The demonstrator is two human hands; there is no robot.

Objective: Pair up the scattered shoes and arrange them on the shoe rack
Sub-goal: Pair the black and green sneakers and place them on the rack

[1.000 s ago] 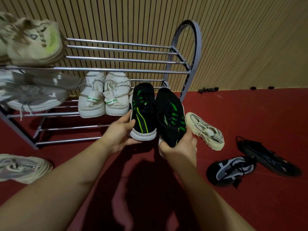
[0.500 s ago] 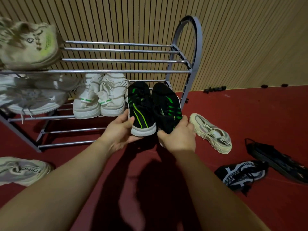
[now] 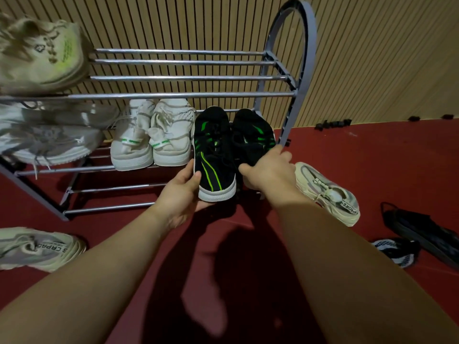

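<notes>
Two black shoes with green stripes point toes-first into the middle shelf of the metal shoe rack (image 3: 193,96). My left hand (image 3: 182,194) grips the heel of the left black shoe (image 3: 214,155). My right hand (image 3: 269,171) grips the heel of the right black shoe (image 3: 253,136), next to the rack's right arch. A white pair (image 3: 151,137) stands on the same shelf just to the left. A beige sneaker (image 3: 42,53) rests on the top shelf at the left, with grey-white sneakers (image 3: 49,135) below it.
On the red floor lie a cream sneaker (image 3: 327,192) right of my right hand, a cream sneaker (image 3: 37,247) at the far left, a black-and-white shoe (image 3: 395,250) and a black sandal (image 3: 422,232) at the right. A slatted wooden wall stands behind the rack.
Both hands have pushed the black and green shoes forward and deeper into the middle shelf, beside the white pair. The right shoe now lies level next to the left one.
</notes>
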